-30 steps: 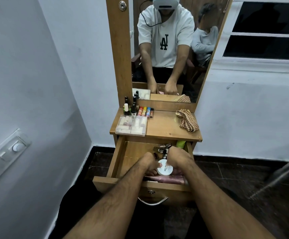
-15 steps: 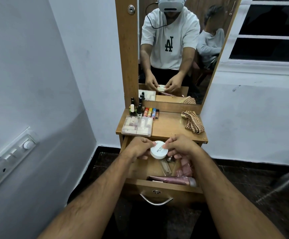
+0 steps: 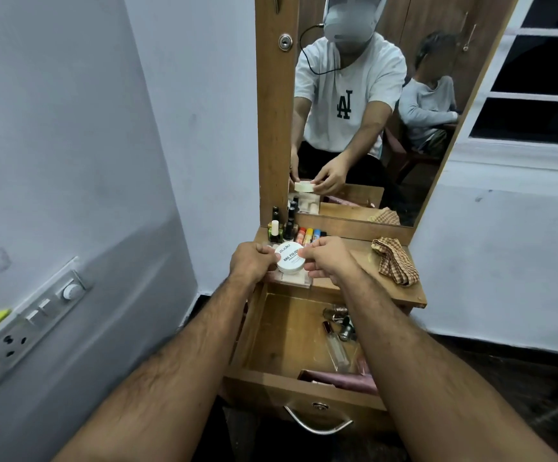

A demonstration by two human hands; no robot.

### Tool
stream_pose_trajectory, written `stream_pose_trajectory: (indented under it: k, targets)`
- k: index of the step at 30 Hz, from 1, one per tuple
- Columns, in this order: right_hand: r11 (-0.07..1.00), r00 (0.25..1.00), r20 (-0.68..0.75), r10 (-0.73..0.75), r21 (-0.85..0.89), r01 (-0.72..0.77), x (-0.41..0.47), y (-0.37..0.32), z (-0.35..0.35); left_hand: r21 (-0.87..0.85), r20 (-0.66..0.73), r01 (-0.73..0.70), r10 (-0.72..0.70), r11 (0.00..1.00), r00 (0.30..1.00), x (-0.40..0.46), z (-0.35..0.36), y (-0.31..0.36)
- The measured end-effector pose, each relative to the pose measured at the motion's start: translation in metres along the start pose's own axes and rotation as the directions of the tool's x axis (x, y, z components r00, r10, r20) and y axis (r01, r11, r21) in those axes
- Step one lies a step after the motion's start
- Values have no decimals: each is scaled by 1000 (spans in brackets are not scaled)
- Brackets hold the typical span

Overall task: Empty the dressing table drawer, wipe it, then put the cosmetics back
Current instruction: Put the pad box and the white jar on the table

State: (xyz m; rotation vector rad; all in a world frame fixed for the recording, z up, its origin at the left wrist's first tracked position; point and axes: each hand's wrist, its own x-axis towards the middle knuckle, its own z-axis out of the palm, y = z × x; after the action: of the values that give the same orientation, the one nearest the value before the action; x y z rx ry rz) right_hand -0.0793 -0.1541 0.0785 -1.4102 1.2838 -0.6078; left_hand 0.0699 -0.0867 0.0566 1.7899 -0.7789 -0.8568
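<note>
Bottles (image 3: 337, 331) in open drawer (image 3: 264, 331); cloth (image 3: 395, 260) right on tabletop (image 3: 364, 266) behind.

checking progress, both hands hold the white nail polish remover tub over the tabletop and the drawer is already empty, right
Not quite. In the head view both the left hand and right hand hold the white tub, but the drawer still has bottles and a pink tube.

Scene dimly, evenly lit with a cool indoor cast, window (image 3: 537, 65) panes dark, soft diagonal shadow thrown across left wall (image 3: 70, 161), strong wide-angle bending seen at edges, switch panel (image 3: 27, 321) at left smeared by blur, centre rendered fairly sharp.
</note>
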Motion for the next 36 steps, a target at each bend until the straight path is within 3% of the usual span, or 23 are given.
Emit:
stream_pose_trajectory:
  k: [8,14,17,19,21,24,29,32,36]
  targets:
    - [990,994,-78,79,-114,-87,21,-13,19,208,-54,26,-15,978,998,17,1,11]
    - [981,999,-23,43,-187,-47,23,-11,19,318,-81,1,26,948,996,19,1,15]
    - [978,991,11,130,-166,-126,16,-14,17,379,-99,-25,68,925,993,15,1,15]
    - [986,994,-13,112,-122,-113,15,-13,15,396,-136,-30,91,918,987,13,1,14]
    - [988,995,-91,29,-151,-42,13,-8,10,383,-200,-76,163,920,966,8,2,12]
    - [991,991,-124,-51,-128,35,5,-2,-4,368,-235,-257,357,893,904,-14,9,12]
    - [992,982,-146,-123,-57,116,-22,9,-35,320,-38,-423,458,848,888,-60,42,2]
    - [993,983,-142,-115,-57,107,-36,23,-51,300,94,-414,405,859,909,-78,63,-14]
    - [995,989,-132,-66,-82,55,-49,54,-70,337,160,-353,316,873,935,-86,83,-34]
